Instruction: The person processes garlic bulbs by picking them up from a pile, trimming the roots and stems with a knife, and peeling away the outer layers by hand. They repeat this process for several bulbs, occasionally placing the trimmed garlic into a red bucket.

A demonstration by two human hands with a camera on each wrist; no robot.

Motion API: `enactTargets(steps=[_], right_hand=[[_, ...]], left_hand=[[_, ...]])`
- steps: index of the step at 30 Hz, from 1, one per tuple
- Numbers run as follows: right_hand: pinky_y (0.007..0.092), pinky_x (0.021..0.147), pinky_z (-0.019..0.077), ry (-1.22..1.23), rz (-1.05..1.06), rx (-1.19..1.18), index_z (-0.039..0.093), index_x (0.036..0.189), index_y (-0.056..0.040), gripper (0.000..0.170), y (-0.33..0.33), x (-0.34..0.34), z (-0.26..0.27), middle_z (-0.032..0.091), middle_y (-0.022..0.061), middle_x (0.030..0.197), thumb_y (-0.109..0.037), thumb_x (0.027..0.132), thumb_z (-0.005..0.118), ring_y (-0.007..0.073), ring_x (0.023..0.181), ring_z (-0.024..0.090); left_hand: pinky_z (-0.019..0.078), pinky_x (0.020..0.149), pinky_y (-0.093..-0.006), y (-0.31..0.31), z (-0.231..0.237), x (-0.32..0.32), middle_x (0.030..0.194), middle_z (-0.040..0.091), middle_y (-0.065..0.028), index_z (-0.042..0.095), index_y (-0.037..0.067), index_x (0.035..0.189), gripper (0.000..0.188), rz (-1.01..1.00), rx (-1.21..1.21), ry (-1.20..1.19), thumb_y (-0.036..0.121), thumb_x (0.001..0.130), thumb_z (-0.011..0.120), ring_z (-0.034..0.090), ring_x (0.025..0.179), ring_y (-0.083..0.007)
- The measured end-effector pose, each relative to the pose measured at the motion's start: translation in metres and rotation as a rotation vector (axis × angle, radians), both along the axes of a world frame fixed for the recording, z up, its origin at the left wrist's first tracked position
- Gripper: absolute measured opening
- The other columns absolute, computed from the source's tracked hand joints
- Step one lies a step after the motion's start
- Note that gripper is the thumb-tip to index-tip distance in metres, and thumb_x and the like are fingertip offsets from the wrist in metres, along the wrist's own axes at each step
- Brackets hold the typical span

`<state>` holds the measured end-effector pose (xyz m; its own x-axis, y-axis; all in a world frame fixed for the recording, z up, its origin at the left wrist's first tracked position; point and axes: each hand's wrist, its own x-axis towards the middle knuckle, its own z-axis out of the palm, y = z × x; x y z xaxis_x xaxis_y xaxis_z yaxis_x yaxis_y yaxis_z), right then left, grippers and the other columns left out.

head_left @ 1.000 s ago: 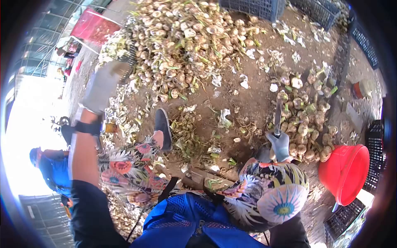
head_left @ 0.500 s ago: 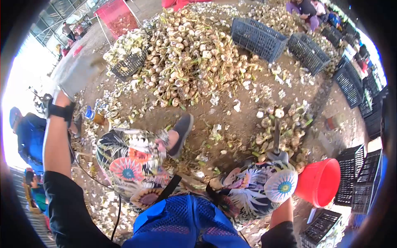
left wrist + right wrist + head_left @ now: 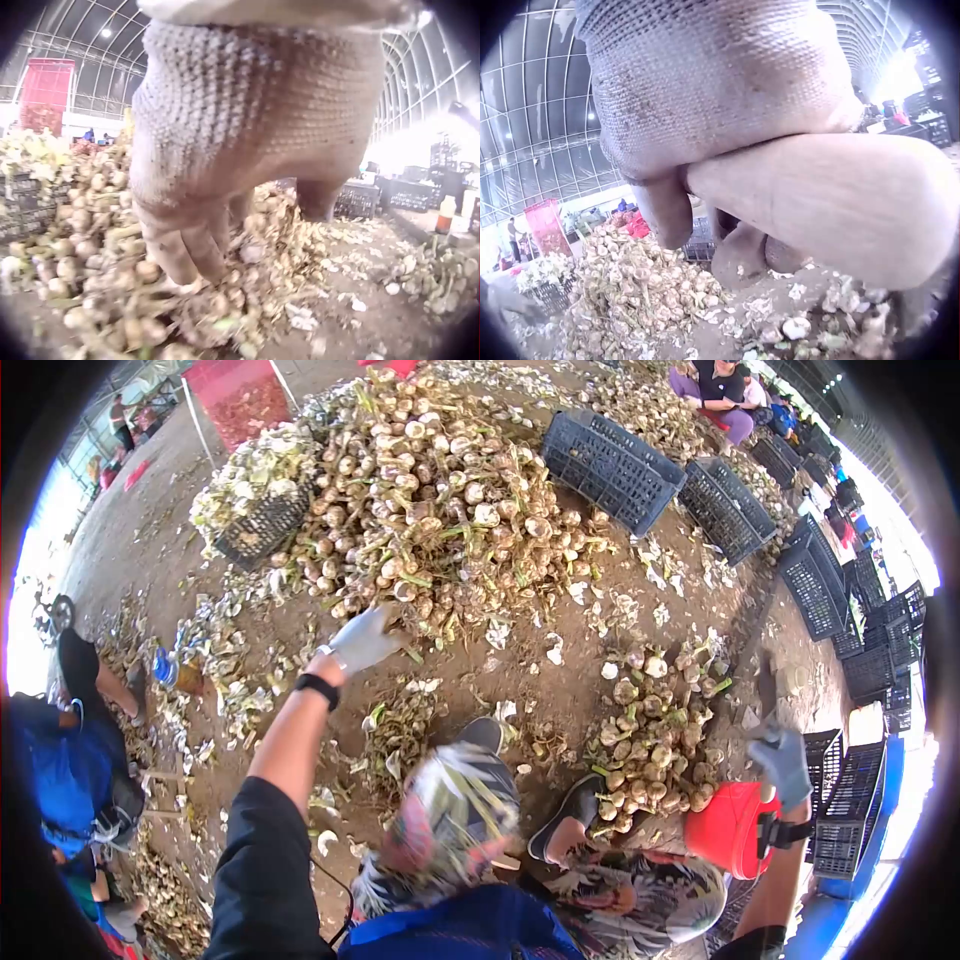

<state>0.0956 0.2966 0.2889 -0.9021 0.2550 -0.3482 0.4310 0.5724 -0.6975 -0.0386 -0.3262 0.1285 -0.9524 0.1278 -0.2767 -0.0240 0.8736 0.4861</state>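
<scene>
gloved left hand (image 3: 365, 642) is held over near edge of large garlic heap (image 3: 440, 510), fingers loosely bent, apart from thumb; no bulb is seen gripped, contact cannot be told. wooden handle (image 3: 825, 206) is gripped in gloved right hand (image 3: 783, 760), fingers curled round it, beside red bucket (image 3: 722, 830). smaller garlic heap (image 3: 650, 750) is seen on bare ground between bucket and feet.
</scene>
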Motion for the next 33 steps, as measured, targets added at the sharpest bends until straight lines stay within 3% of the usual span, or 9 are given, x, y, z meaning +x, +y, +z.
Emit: enactTargets(steps=[3, 8, 12, 18, 21, 23, 27, 31, 33], right_hand=[[0.0247, 0.052, 0.051, 0.089, 0.018, -0.024, 0.067, 0.096, 0.0036, 0.015, -0.016, -0.061, 0.005, 0.065, 0.0022, 0.074, -0.003, 0.083, 0.068, 0.0104, 0.056, 0.06], [0.0239, 0.06, 0.0522, 0.151, 0.045, -0.13, 0.069, 0.104, 0.0002, 0.023, -0.116, -0.144, -0.036, 0.067, 0.0026, 0.079, -0.011, 0.084, 0.07, 0.0101, 0.065, 0.063], [0.0234, 0.062, 0.0484, 0.073, 0.082, -0.231, 0.073, 0.102, 0.0, 0.024, -0.153, -0.167, -0.118, 0.066, -0.0006, 0.077, -0.012, 0.082, 0.075, 0.0052, 0.065, 0.058], [0.0252, 0.063, 0.0522, -0.003, -0.201, -0.622, 0.07, 0.105, 0.0046, 0.025, -0.188, -0.146, -0.196, 0.069, 0.0032, 0.082, -0.012, 0.087, 0.071, 0.0108, 0.071, 0.064], [0.024, 0.06, 0.0506, -0.028, -0.321, -0.672, 0.071, 0.104, 0.0038, 0.022, -0.195, -0.131, -0.211, 0.069, 0.0042, 0.083, -0.012, 0.088, 0.071, 0.0117, 0.069, 0.065], [0.0242, 0.057, 0.0482, -0.081, -0.367, -0.61, 0.071, 0.103, 0.0023, 0.021, -0.195, -0.116, -0.227, 0.069, 0.003, 0.081, -0.012, 0.089, 0.072, 0.0112, 0.067, 0.065], [0.0242, 0.057, 0.0454, -0.071, -0.48, -0.58, 0.072, 0.102, 0.0007, 0.019, -0.202, -0.082, -0.27, 0.066, -0.0015, 0.078, -0.012, 0.088, 0.075, 0.0072, 0.064, 0.058], [0.025, 0.06, 0.0431, -0.044, -0.49, -0.485, 0.073, 0.098, -0.0005, 0.017, -0.214, -0.045, -0.299, 0.065, -0.0034, 0.078, -0.011, 0.085, 0.076, 0.0065, 0.066, 0.054], [0.0255, 0.061, 0.0432, -0.132, -0.559, -0.555, 0.073, 0.096, -0.0008, 0.016, -0.221, -0.029, -0.299, 0.065, -0.0042, 0.079, -0.011, 0.084, 0.077, 0.0063, 0.067, 0.054]], left_hand=[[0.0465, 0.106, -0.0429, 0.073, 0.023, -0.076, 0.141, 0.048, -0.0276, 0.043, 0.007, 0.148, 0.079, 0.04, 0.161, 0.2, 0.045, 0.085, 0.073, 0.059, 0.117, -0.0408], [0.0444, 0.106, -0.0485, 0.166, 0.015, -0.216, 0.143, 0.049, -0.018, 0.048, 0.014, 0.144, 0.085, -0.184, -0.15, 0.535, 0.051, 0.075, 0.08, 0.052, 0.127, -0.0386], [0.0436, 0.106, -0.051, 0.19, -0.025, -0.285, 0.144, 0.048, -0.0144, 0.047, 0.02, 0.146, 0.082, -0.343, -0.493, 0.194, 0.05, 0.077, 0.078, 0.05, 0.132, -0.0353], [0.0484, 0.095, -0.043, 0.203, -0.046, -0.233, 0.124, 0.058, -0.0034, 0.054, 0.02, 0.133, 0.059, -0.526, -0.882, 0.302, 0.045, 0.083, 0.073, 0.05, 0.121, -0.0225], [0.0373, 0.109, -0.046, 0.19, -0.088, -0.177, 0.124, 0.06, -0.0008, 0.059, 0.02, 0.127, 0.046, -0.636, -0.77, 0.197, 0.033, 0.084, 0.071, 0.049, 0.127, -0.021], [0.0245, 0.121, -0.0518, 0.171, -0.142, -0.128, 0.126, 0.059, -0.0031, 0.06, 0.02, 0.126, 0.047, -0.501, -0.519, 0.308, 0.032, 0.082, 0.074, 0.046, 0.132, -0.0236], [0.0405, 0.104, -0.0533, 0.13, -0.184, -0.055, 0.131, 0.054, -0.0143, 0.055, 0.019, 0.132, 0.059, -0.177, -0.241, -0.085, 0.023, 0.077, 0.077, 0.052, 0.125, -0.0326], [0.0444, 0.101, -0.0503, 0.102, -0.184, -0.016, 0.129, 0.054, -0.0164, 0.054, 0.019, 0.134, 0.06, -0.165, -0.235, 0.226, 0.02, 0.077, 0.075, 0.057, 0.118, -0.0356], [0.0512, 0.092, -0.0475, 0.085, -0.183, -0.006, 0.132, 0.053, -0.0192, 0.055, 0.015, 0.131, 0.057, 0.114, 0.007, 0.124, 0.021, 0.078, 0.076, 0.061, 0.107, -0.0424]])
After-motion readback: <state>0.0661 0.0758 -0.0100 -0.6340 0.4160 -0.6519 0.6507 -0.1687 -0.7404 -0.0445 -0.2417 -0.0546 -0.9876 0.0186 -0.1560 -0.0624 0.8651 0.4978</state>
